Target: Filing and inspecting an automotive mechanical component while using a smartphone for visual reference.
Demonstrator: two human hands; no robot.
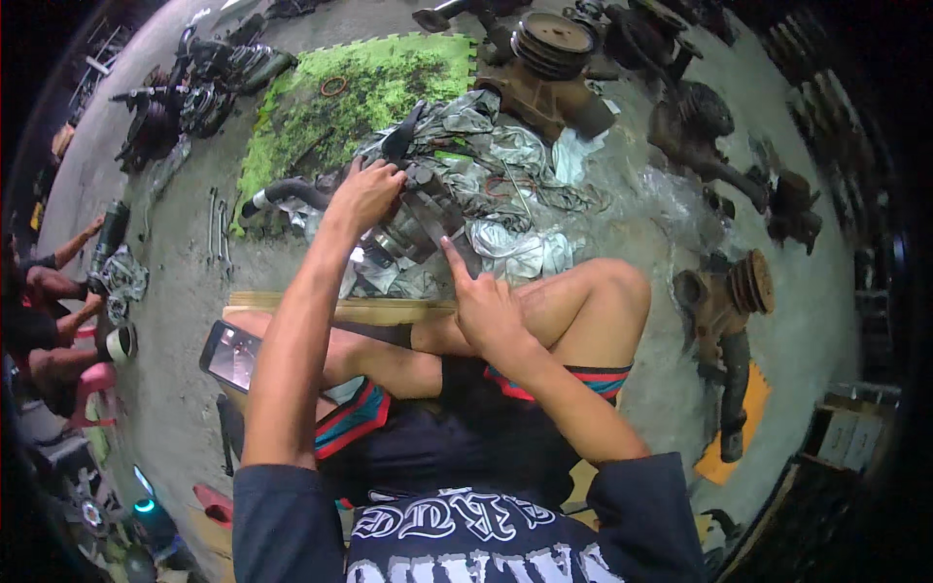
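The person's left hand (367, 194) is curling over the upper left of a cylindrical metal part (418, 236), though its underside is hidden and I cannot tell how firmly it is gripping. The part is lying on crumpled rags (520, 250) just beyond the crossed shins. The right hand (489, 308) is coming at it from the near side, index finger stretched out to the part's edge, the others folding in; whether they are holding anything, I cannot tell. To my eye, this is a positioning or checking step, and the next move would be calling for a steady left hand and careful fingers on the right.

Around us, at far left, another person (53, 284) is sitting low with a dark cylinder (113, 228). A phone (233, 355) is resting by the left leg; beyond it, spanners (223, 235) are lying on the concrete floor (185, 321) beside a grimy green foam mat (260, 180). Farther right, a rusty pulley housing (552, 92) is standing behind the rags, and another pulley assembly (714, 316) is lying by an orange mat (759, 396).
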